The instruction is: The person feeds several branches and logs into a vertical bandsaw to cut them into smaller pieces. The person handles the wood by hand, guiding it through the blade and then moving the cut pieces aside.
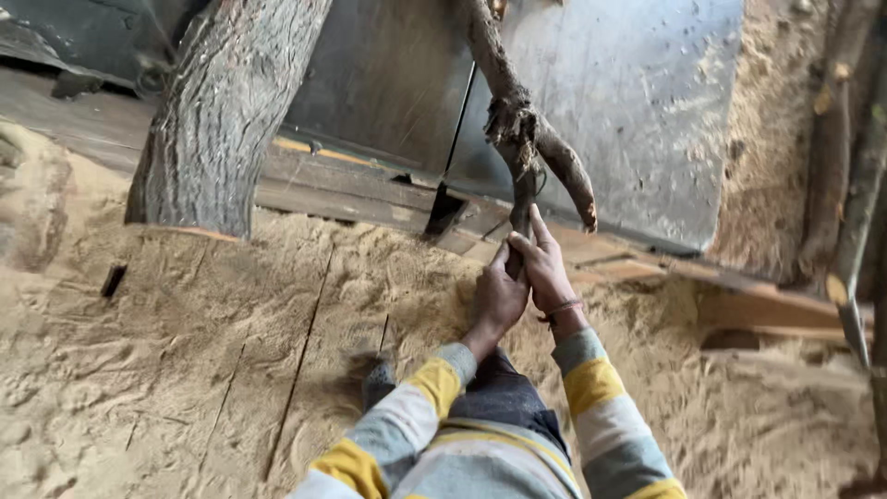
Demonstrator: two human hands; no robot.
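Two hands are clasped around the lower end of a forked branch point(527, 139): the left hand point(499, 298) is wrapped from seven o'clock, the right hand point(545, 268) is pressed on from five o'clock. The branch is raised toward twelve o'clock. At ten o'clock a thick bark-covered log point(222, 111) is stood on the sawdust-covered boards point(185, 370).

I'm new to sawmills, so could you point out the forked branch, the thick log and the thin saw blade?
forked branch point(519, 129), head view, at the knotty fork.
thick log point(222, 111), head view, on its bark, mid-trunk.
thin saw blade point(459, 115), head view, midway along the dark strip.
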